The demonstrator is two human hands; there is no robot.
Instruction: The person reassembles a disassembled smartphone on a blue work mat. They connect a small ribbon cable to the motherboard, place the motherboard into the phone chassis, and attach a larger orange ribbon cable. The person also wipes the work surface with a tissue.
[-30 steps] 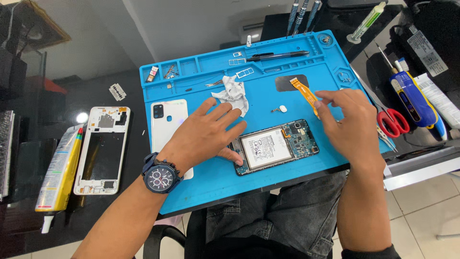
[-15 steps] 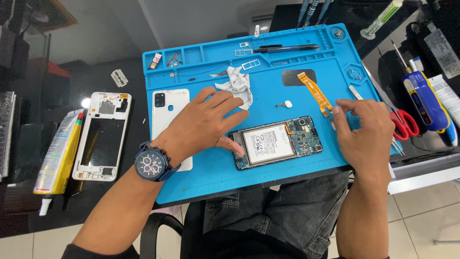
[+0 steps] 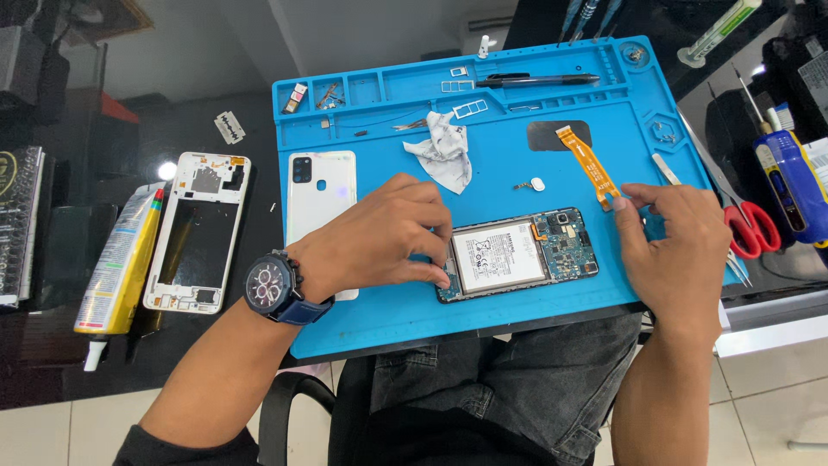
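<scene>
Lying opened at lower centre of the frame on the blue work mat point(image 3: 517, 164): a phone body point(image 3: 517, 255), back removed, showing a white-labelled battery at its middle and a dark circuit board with small components at its right end. Left hand point(image 3: 375, 242), wearing a dark wristwatch point(image 3: 272, 286), pressing down on the phone's left end with curled fingers, gripping nothing. Right hand point(image 3: 677, 246), at right of centre, pinching the lower end of an orange flex ribbon point(image 3: 586, 162) between thumb and forefinger.

Resting left of the mat: a white back cover point(image 3: 321, 194), a white phone frame point(image 3: 197, 231), and a yellow glue tube point(image 3: 116, 267) with a white nozzle. Sitting at upper centre: crumpled white tissue point(image 3: 444, 151). Peeking in at the right edge: red-handled scissors point(image 3: 746, 229).
</scene>
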